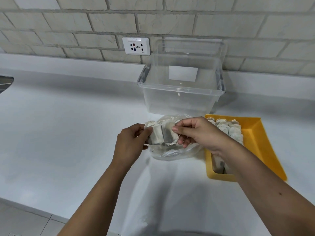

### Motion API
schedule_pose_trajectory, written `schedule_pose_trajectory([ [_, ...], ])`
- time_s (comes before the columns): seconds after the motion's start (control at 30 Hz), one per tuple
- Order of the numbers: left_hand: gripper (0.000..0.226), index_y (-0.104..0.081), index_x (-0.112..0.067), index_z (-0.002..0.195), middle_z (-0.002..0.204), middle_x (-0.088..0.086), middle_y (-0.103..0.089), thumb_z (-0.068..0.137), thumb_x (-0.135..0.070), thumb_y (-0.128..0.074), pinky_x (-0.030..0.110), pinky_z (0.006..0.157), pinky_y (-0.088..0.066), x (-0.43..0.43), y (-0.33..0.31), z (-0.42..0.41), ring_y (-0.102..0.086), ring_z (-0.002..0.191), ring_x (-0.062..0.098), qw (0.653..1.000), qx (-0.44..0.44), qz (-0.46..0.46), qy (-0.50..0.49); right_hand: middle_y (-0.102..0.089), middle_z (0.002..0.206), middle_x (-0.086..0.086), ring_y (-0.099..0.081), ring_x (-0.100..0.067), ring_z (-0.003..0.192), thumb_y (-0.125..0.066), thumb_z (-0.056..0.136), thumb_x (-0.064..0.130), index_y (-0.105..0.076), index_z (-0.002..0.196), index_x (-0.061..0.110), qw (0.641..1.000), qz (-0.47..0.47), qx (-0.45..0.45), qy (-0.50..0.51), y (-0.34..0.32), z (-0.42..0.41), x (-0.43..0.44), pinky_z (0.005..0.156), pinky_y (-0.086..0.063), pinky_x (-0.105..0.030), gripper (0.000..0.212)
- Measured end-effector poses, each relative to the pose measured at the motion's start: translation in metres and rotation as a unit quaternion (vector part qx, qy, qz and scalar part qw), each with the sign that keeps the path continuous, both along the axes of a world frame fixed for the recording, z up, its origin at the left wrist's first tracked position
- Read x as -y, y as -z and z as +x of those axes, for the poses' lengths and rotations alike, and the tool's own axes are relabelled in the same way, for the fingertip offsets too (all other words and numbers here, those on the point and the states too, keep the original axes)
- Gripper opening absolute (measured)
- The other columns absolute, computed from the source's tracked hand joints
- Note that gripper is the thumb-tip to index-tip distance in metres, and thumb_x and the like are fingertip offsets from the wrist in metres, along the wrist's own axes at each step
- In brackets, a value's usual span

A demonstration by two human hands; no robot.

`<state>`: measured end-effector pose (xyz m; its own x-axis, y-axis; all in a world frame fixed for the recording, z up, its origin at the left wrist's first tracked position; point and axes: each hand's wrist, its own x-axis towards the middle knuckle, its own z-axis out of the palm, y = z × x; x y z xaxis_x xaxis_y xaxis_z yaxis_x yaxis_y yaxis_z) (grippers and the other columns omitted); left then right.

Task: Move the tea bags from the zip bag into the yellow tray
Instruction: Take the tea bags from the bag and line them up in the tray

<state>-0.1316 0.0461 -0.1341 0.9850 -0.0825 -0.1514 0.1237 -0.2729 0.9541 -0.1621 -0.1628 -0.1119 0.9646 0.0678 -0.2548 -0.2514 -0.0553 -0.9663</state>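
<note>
Two hands hold one row of tea bags [162, 135] between them. The left hand [131, 142] pinches the left end of the row with its thumb and fingers. The right hand [196, 133] pinches the right end the same way, its fingers curled round the last bag. The row is long from left to right, so it runs straight from one hand to the other. It hangs just above the zip bag [170, 153], which lies on the counter [68, 133] under both hands. I cannot tell through the crumpled plastic if any bags are left inside. The yellow tray [255, 142] sits just beside the zip bag, on its right, so the right hand is the nearer one to it. Stacked bags [228, 132] fill the tray's left side, and its right side is bare. I think the row has to go to the right and come down next to them. A clear box [180, 86] stands behind, near the back edge of the counter.
</note>
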Motion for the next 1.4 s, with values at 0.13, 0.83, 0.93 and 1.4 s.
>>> schedule_pose_trajectory([
  [0.13,0.016,-0.075,-0.01,0.094,0.08,0.011,-0.066,0.097,-0.02,-0.063,0.034,0.066,-0.062,0.012,-0.006,-0.009,-0.065,0.069,0.02,0.994,-0.074,-0.082,0.024,-0.061,0.062,-0.01,-0.06,-0.016,0.051,-0.072,0.085,0.011,-0.071,0.087,0.002,0.999,-0.019,-0.009,0.037,0.0,-0.003,-0.006,0.05,-0.053,-0.025,0.009],
  [0.83,0.026,-0.071,0.002,0.094,0.085,0.015,-0.069,0.091,-0.024,-0.07,0.028,0.064,-0.06,0.102,-0.005,-0.048,-0.07,0.078,0.02,0.99,-0.038,-0.094,0.098,-0.068,0.064,-0.009,-0.068,-0.02,0.057,-0.071,0.086,0.007,-0.063,0.085,0.008,0.958,-0.21,0.028,0.192,-0.021,-0.092,0.118,0.056,-0.057,-0.032,0.009],
  [0.93,0.03,-0.069,0.004,0.093,0.091,0.023,-0.067,0.091,-0.025,-0.071,0.028,0.063,-0.06,0.114,-0.001,-0.054,-0.069,0.081,0.027,0.992,-0.023,-0.07,0.103,-0.07,0.071,-0.013,-0.07,-0.023,0.062,-0.07,0.087,0.007,-0.062,0.086,0.007,0.934,-0.318,-0.014,0.162,-0.006,-0.107,0.141,0.063,-0.06,-0.034,0.008],
  [1.4,0.013,-0.072,-0.015,0.079,0.059,-0.006,-0.067,0.091,-0.019,-0.07,0.044,0.082,-0.061,0.132,0.004,-0.074,-0.066,0.068,0.016,0.986,-0.051,-0.065,0.142,-0.072,0.071,-0.009,-0.073,-0.022,0.068,-0.065,0.09,0.01,-0.055,0.083,0.017,0.906,-0.396,-0.127,0.081,0.039,-0.107,0.139,0.077,-0.059,-0.035,0.014],
])
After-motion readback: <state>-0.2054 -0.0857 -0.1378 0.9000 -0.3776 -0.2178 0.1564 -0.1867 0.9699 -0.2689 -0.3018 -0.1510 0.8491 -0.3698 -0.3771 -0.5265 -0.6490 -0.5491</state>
